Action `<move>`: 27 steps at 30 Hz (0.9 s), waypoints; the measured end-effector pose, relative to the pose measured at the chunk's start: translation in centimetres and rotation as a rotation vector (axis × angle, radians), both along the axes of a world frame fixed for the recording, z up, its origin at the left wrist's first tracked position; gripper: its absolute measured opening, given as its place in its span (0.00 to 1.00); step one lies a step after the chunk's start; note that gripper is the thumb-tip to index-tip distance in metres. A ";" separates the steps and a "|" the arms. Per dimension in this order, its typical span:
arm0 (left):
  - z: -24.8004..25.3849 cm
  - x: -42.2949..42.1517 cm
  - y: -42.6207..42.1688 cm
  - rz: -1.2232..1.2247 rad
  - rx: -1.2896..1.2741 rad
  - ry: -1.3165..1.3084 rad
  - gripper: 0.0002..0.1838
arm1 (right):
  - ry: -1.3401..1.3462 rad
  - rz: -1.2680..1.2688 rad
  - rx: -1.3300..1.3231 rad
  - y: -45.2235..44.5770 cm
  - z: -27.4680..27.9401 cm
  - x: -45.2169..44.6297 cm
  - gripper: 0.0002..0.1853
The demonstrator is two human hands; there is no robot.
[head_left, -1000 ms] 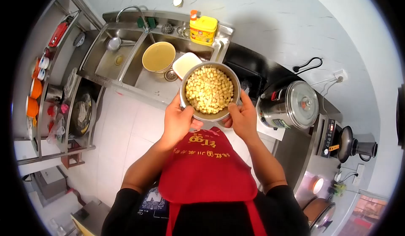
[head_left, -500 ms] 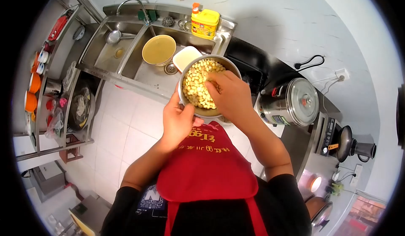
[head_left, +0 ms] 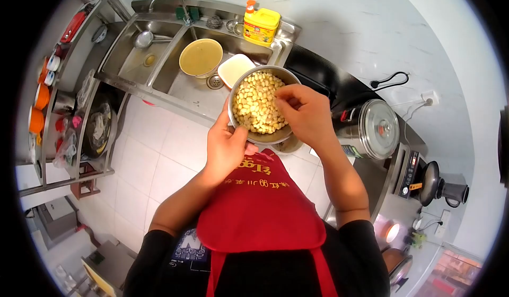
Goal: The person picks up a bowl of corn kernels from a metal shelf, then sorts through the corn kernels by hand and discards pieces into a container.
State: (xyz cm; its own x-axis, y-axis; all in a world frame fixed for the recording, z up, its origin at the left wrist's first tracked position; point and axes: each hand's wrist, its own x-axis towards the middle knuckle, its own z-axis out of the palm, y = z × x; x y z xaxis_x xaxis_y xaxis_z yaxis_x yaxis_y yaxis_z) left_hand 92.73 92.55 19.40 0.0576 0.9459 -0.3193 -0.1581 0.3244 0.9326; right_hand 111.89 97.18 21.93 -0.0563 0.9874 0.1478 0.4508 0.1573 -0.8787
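Note:
A round metal bowl (head_left: pixel 270 138) full of pale yellow beans (head_left: pixel 258 103) is held up before the red apron. My left hand (head_left: pixel 227 143) grips its near left rim, thumb on top and fingers around the outer wall. Over the right part of the bowl, my right hand (head_left: pixel 305 111) has its thumb and forefinger pinched together just above the beans. Whatever lies between those fingertips, if anything, is too small to make out.
Behind the bowl, a steel sink (head_left: pixel 175 79) holds a yellowish basin (head_left: pixel 201 57) and a white square dish (head_left: pixel 236 70). A yellow detergent jug (head_left: pixel 261 26) stands on its back ledge. A lidded steel pot (head_left: pixel 366 130) is at right, a shelf rack (head_left: pixel 79 116) at left.
My right hand has lifted slightly out of the beans and shifted right, fingertips pinched. More of the beans shows. The bowl stays in my left hand.

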 end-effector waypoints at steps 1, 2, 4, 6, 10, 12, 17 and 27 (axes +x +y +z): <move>0.0 0.0 0.1 -0.009 0.008 -0.015 0.41 | -0.054 0.061 0.083 0.1 -0.4 0.1 0.08; 0.0 0.1 0.2 -0.019 0.017 -0.029 0.41 | -0.055 0.055 0.085 0.1 -0.6 0.0 0.08; -0.1 0.2 0.3 -0.025 0.019 -0.027 0.41 | -0.257 0.163 0.272 0.1 -0.9 -0.6 0.06; -0.1 0.3 0.3 -0.030 0.022 -0.024 0.41 | -0.331 0.138 0.251 -0.2 -1.1 -1.1 0.06; -0.1 0.7 0.3 -0.047 0.021 -0.020 0.40 | -0.449 0.111 0.191 -0.3 -1.6 -1.2 0.07; -0.2 0.8 0.3 -0.042 0.018 -0.025 0.40 | -0.386 0.107 0.205 -0.2 -1.3 -1.0 0.06; 0.2 1.3 0.5 0.017 -0.011 -0.005 0.30 | 0.243 -0.082 -0.281 -1.0 0.7 2.0 0.06; -0.3 1.6 0.9 0.006 -0.041 0.066 0.29 | 0.235 -0.303 -0.336 -1.6 -8.2 13.1 0.12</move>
